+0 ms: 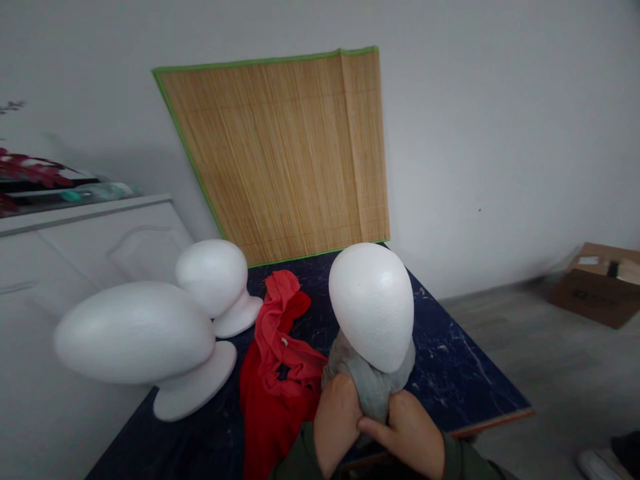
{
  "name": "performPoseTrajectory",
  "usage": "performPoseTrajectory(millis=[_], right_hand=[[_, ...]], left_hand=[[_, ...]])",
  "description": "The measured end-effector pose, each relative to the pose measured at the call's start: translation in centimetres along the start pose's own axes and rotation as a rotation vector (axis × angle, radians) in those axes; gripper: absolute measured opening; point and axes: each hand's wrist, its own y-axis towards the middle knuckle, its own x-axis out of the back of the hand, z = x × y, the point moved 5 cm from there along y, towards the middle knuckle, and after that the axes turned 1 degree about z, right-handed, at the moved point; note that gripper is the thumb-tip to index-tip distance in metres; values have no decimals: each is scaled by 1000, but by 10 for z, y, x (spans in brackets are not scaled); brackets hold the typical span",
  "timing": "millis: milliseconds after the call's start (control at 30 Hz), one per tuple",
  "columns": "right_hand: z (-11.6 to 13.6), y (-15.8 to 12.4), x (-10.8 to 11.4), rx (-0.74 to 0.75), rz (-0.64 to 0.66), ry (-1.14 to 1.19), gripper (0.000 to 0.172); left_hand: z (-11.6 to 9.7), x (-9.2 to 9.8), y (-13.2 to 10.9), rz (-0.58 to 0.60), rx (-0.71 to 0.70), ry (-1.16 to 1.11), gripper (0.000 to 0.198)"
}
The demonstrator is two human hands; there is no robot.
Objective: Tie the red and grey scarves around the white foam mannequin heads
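Observation:
A white foam mannequin head [373, 300] stands upright on the table just in front of me. Grey cloth [374, 393] is bunched around its neck, below the chin. My left hand [341, 415] grips this cloth from the left, with its fingertips hidden in the folds. On the other side, my right hand [416, 430] is closed on the cloth too, its thumb stretched across the front towards my left hand. Red cloth [267, 400] lies crumpled to the left of the hands, partly behind my left wrist.
Two more white foam heads, a near one [135, 333] and a farther one [213, 277], stand at the table's left. The dark blue marbled table [450, 360] ends at the right. A bamboo mat [280, 160] hangs behind; a cardboard box [595, 287] sits on the floor.

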Motion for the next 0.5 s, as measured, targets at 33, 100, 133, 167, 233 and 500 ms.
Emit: performPoseTrajectory(millis=[33, 100, 133, 167, 233, 500], right_hand=[[-1, 3, 3, 33, 0, 9, 30], [-12, 8, 13, 43, 10, -22, 25], [-23, 10, 22, 15, 4, -69, 22], [-35, 11, 32, -29, -13, -133, 21], [-62, 13, 57, -145, -81, -271, 20], [-105, 32, 62, -230, -222, -383, 44]], left_hand=[[-6, 5, 1, -6, -41, 79, 33], [-12, 20, 3, 9, -50, 194, 36], [-11, 32, 3, 20, -12, 204, 39], [-7, 45, 3, 25, 32, 198, 43], [4, 74, 1, 15, 112, 152, 50], [35, 76, 5, 319, 219, 7, 82]])
